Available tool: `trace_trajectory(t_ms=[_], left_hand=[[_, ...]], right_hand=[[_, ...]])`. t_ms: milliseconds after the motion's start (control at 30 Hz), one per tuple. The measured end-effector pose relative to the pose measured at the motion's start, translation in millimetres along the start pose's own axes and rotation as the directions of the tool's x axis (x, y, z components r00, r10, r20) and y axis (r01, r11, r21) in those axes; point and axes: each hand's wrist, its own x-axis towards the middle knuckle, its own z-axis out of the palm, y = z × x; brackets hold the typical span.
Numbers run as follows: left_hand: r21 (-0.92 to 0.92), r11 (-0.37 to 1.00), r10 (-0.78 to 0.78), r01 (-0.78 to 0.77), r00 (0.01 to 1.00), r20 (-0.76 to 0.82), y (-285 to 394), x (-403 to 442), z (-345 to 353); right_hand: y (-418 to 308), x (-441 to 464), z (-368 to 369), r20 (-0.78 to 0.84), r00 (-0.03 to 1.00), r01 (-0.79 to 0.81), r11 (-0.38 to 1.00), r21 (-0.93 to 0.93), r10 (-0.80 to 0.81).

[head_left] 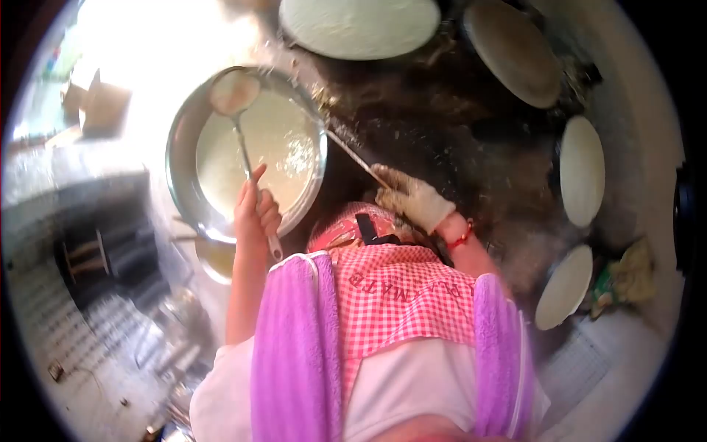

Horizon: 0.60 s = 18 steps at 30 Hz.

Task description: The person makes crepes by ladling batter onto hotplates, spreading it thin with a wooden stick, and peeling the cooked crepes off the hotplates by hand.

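My left hand (257,212) is closed round the handle of a ladle (241,140). The ladle's round bowl is held over the far side of a large metal basin (174,166), which contains a pale, creamy liquid (247,158). On my right hand (414,197) is a whitish, stained work glove, with a red band at the wrist. Its fingers are closed on the end of a thin stick (352,155), which slants up and left to the basin's rim. The stick's far end is hard to make out.
Around the dark, dirty work surface (434,110) stand several round pans: a pale-topped one (361,26) ahead, a brownish one (514,53) and two pale ones (582,171) to the right. A smaller yellowish container (217,259) sits beside the basin. A cardboard box (103,107) is far left.
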Motion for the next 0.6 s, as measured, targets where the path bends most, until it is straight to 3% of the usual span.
trace_trajectory(t_ms=[33, 100, 167, 233, 267, 300, 333, 400, 433, 500, 533, 600], left_hand=[[-0.037, 0.996, -0.088, 0.086, 0.994, -0.06, -4.7, -2.0, -8.9], [-0.07, 0.991, -0.121, 0.112, 0.982, -0.144, -12.1, -6.3, -22.0], [-0.034, 0.991, -0.137, 0.133, 0.97, -0.199, -19.1, -0.8, -47.4], [0.08, 0.987, -0.107, 0.14, 0.94, -0.323, -33.7, 10.8, -61.3], [0.197, 0.967, -0.078, 0.159, 0.927, -0.367, -51.9, 25.9, -77.1], [0.311, 0.928, -0.063, 0.203, 0.912, -0.406, -71.3, 42.2, -99.6], [0.292, 0.929, -0.086, 0.225, 0.903, -0.422, -80.6, 49.8, -112.8], [0.325, 0.875, -0.128, 0.358, 0.819, -0.559, -89.0, 82.6, -125.9], [0.305, 0.878, -0.142, 0.368, 0.811, -0.568, -96.2, 91.7, -135.1], [0.665, 0.645, 0.044, 0.376, 0.851, -0.523, -105.8, 106.2, -150.1], [0.661, 0.649, 0.041, 0.377, 0.85, -0.525, -109.2, 108.5, -153.8], [0.638, 0.646, -0.036, 0.42, 0.851, -0.524, -100.1, 118.5, -150.7]], right_hand=[[-7.1, 8.5, 4.0, 0.035, 0.998, -0.059, 0.998, 0.028, 0.058], [-25.9, 32.9, 16.2, 0.076, 0.99, -0.122, 0.992, 0.043, 0.119], [-70.3, 64.2, 36.9, 0.153, 0.948, -0.299, 0.947, 0.12, 0.28], [-83.7, 100.6, 33.2, 0.229, 0.876, -0.447, 0.893, 0.056, 0.424], [-67.8, 116.1, 39.7, 0.133, 0.914, -0.38, 0.924, -0.041, 0.382], [-33.2, 138.4, 40.3, 0.161, 0.89, -0.407, 0.903, -0.139, 0.426], [-29.9, 134.4, 54.9, 0.209, 0.88, -0.389, 0.899, -0.202, 0.427], [-60.3, 131.7, 71.4, 0.224, 0.838, -0.336, 0.794, -0.506, 0.497], [-61.8, 135.6, 64.4, 0.224, 0.827, -0.347, 0.782, -0.518, 0.515], [-61.3, 146.3, 47.8, 0.215, 0.855, -0.468, 0.881, -0.075, 0.472], [-53.9, 148.7, 53.9, 0.073, 0.852, -0.474, 0.824, -0.31, 0.518], [-51.1, 144.3, 68.9, 0.153, 0.85, -0.402, 0.807, -0.432, 0.505]])
